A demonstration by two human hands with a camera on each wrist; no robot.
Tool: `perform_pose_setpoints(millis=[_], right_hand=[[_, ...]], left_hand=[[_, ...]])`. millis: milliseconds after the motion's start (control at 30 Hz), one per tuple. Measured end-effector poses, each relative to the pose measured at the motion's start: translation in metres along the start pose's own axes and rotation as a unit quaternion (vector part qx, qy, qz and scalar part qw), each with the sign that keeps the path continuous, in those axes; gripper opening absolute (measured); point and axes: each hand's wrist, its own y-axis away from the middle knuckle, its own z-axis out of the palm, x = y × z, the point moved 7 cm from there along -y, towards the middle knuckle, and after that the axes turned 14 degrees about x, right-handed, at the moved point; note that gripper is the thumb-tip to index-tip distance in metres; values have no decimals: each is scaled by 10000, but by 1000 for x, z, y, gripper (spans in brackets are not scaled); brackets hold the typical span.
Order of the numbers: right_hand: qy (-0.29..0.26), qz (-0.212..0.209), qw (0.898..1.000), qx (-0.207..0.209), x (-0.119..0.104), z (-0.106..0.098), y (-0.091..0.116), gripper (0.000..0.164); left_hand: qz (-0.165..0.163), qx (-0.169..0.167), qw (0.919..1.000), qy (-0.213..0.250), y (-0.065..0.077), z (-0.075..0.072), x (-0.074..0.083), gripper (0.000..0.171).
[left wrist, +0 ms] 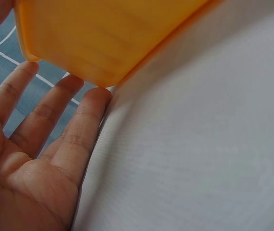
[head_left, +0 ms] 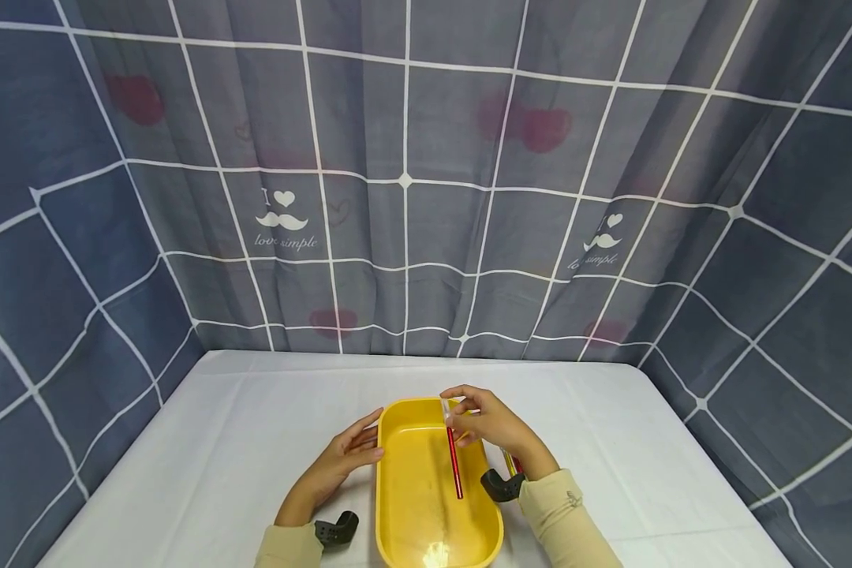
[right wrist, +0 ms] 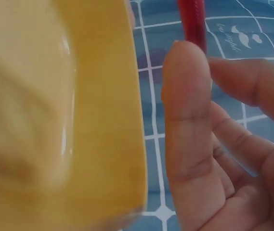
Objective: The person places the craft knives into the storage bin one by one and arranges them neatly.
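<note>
A yellow plastic tray (head_left: 417, 489) sits on the table, seen from above in the head view. My left hand (head_left: 335, 465) is at its left side, fingers fairly straight and touching the outer wall (left wrist: 93, 43), thumb at the rim. Above the tray's right part, my right hand (head_left: 495, 422) pinches a slim red pen (head_left: 455, 464) with a pale, see-through end. The pen slants down over the tray's inside; whether its lower tip touches the bottom cannot be told. In the right wrist view a piece of the red pen (right wrist: 192, 21) shows between thumb and finger.
Thin yellow and red sticks (head_left: 512, 464), perhaps more pens, lie right of the tray, partly hidden by the right wrist. A white cloth covers the table (head_left: 255, 426). Dark checked curtains (head_left: 362, 221) stand behind and at both sides.
</note>
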Motion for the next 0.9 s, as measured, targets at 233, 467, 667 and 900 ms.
perform_pose_setpoints(millis=[233, 467, 667, 900], right_hand=[[-115, 197, 9997, -68, 6, 12, -5, 47], [-85, 179, 9997, -161, 4, 23, -9, 47], [107, 151, 9995, -243, 5, 31, -12, 46], [111, 220, 9991, -338, 3, 42, -17, 42]], left_hand=[[79, -71, 9999, 57, -1, 0, 0, 79], [47, -56, 10000, 50, -2, -2, 1, 79], [37, -101, 9999, 72, -1, -1, 2, 79], [-3, -29, 10000, 46, -1, 0, 2, 80]])
